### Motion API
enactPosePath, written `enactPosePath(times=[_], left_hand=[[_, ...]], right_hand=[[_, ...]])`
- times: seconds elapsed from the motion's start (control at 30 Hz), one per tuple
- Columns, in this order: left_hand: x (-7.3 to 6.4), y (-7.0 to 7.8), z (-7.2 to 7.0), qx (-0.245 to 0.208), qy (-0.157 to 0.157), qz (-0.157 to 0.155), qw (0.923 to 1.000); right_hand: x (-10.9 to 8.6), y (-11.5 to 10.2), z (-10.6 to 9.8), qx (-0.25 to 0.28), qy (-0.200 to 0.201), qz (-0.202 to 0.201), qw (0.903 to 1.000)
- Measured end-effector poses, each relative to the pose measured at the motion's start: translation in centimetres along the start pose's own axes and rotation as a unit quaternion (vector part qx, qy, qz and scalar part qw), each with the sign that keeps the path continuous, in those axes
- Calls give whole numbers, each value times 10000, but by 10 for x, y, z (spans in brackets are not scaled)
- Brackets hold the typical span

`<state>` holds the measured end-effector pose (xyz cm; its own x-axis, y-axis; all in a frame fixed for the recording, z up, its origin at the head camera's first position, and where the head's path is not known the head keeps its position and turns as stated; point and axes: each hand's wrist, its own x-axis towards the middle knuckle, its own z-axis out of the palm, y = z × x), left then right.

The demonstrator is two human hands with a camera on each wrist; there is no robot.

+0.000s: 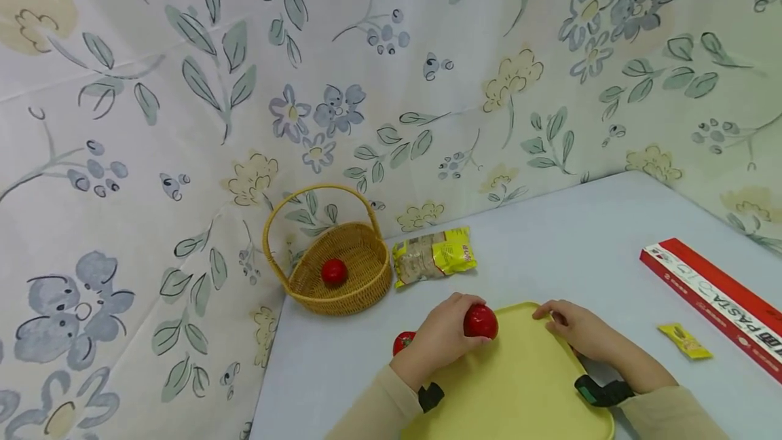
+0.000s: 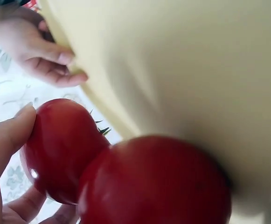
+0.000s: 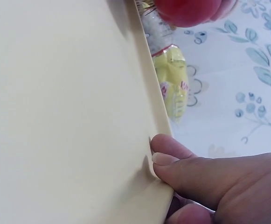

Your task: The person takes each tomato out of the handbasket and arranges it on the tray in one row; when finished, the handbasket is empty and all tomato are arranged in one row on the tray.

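The held tomato (image 1: 480, 322) sits just below and right of the frame's centre in the head view, at the far left corner of the yellow tray (image 1: 519, 386); the left hand (image 1: 446, 335) is curled round it, thumb and fingers on opposing sides; the right hand (image 1: 586, 335), at right of centre, pinches the tray's rim near the upper right corner.

The tomato's skin is glossy, so it is probably slippery; I judge it light and fairly firm, though a hard squeeze could bruise it if it is real; the widest part, with fingertips spread, seems the best hold, rather than the stalk. The tray looks thin, stiff and light; its raised rim offers the surest grip.

The head view leaves the second tomato (image 1: 403, 342) half hidden by the left wrist; the left wrist view shows it large at bottom centre, with green stalk tips nearby, whose tomato I cannot tell; the right wrist view alone shows the thumb lying close along the rim; only the head view takes in the wicker basket (image 1: 342, 305), left of centre, with the third tomato (image 1: 334, 272) inside.
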<state>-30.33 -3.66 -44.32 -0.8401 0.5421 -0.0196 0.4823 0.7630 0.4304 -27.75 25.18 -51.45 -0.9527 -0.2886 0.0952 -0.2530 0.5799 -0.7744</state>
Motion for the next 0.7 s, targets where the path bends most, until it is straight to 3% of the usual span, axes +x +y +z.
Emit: enactPosePath(times=[0.17, 0.43, 0.6, 0.7], left_hand=[[4, -3, 13, 219, -176, -89, 9996], [1, -2, 20, 1262, -211, 117, 9917], [-3, -2, 16, 1401, -216, 217, 9897], [-6, -4, 7, 1134, -187, 225, 9931]], right_hand=[[0, 0, -1, -64, 25, -38, 10000], [-2, 0, -1, -60, -6, 25, 10000], [-1, -3, -1, -94, 36, 21, 9999], [-1, -3, -1, -110, 29, 58, 9999]])
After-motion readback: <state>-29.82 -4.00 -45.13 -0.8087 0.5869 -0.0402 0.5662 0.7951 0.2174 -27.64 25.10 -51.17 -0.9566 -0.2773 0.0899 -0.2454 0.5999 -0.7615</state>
